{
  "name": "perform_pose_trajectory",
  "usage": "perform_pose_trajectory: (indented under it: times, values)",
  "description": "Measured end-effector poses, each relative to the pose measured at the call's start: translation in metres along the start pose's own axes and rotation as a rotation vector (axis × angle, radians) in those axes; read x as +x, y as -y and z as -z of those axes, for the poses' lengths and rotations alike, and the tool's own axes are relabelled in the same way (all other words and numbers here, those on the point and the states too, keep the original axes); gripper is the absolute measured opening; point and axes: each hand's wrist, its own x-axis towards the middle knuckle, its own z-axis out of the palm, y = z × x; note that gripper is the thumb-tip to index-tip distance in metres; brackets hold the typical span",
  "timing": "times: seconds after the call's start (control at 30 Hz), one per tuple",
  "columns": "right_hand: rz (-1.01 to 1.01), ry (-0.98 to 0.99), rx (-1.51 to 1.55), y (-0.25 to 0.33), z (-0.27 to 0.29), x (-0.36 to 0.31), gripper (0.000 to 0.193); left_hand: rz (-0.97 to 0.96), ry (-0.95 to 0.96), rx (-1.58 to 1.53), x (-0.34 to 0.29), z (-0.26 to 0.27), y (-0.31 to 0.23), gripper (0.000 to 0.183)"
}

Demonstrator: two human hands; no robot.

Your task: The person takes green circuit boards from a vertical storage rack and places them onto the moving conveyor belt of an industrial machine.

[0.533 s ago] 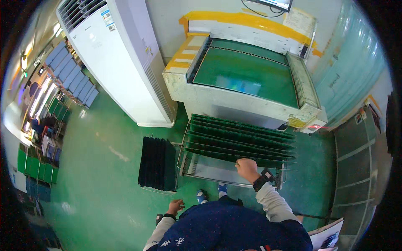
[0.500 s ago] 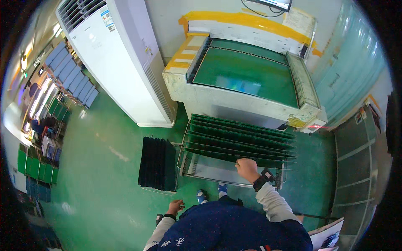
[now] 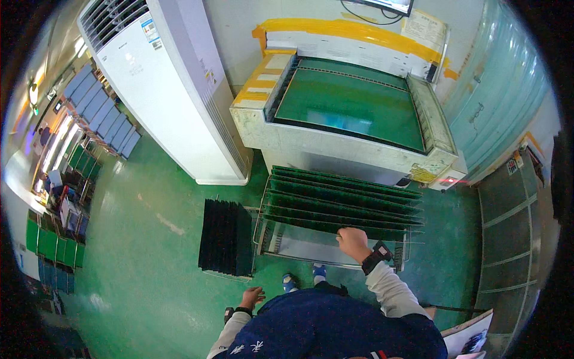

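Only the head view here, so going off that. The right hand (image 3: 354, 242) was over the near side of a wire rack (image 3: 299, 241), fingers curled in right at the top edge of the nearest panel (image 3: 311, 221). Couldn't tell if that grip was actually pinching it or just touching. The left hand (image 3: 253, 296) hung low on the near left, loosely curled, nothing visible in it; too small to say how tight.

Progress-wise, I'd call the rack part filled: several green panels (image 3: 344, 200) stood in rows from the far side toward the middle, while bare tray showed along the near strip. No clue from this how many were left to handle, tbh. A bunch of dark panels (image 3: 221, 236) stood packed together just left of the rack. On the far side sat a pale machine (image 3: 287, 128) with a shiny green top (image 3: 353, 107).
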Motion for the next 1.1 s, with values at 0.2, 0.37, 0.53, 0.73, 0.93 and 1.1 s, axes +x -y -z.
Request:
perform_pose_trajectory:
  times: [0.2,0.37,0.53,0.73,0.93,1.1]
  values:
    - [-0.025,0.059,-0.032,-0.001,0.000,0.000,0.017,0.002,-0.015,0.020,-0.001,-0.004,-0.004,0.039]
    - [-0.006,0.035,-0.045,-0.003,-0.004,0.000,0.018,0.024,0.017,-0.044,-0.006,-0.006,-0.009,0.039]
    - [-0.008,0.033,-0.033,-0.004,-0.003,-0.001,0.018,0.031,-0.003,-0.005,-0.012,-0.011,-0.015,0.037]
    - [0.008,0.030,-0.032,-0.003,-0.002,0.000,0.018,0.047,-0.022,-0.011,-0.010,-0.011,-0.013,0.036]
    - [0.007,0.039,-0.044,-0.003,0.000,0.000,0.018,0.031,0.011,-0.020,-0.008,-0.010,-0.011,0.038]
    - [0.025,0.013,-0.025,-0.004,-0.003,0.000,0.018,0.015,0.006,-0.024,-0.007,-0.009,-0.007,0.039]
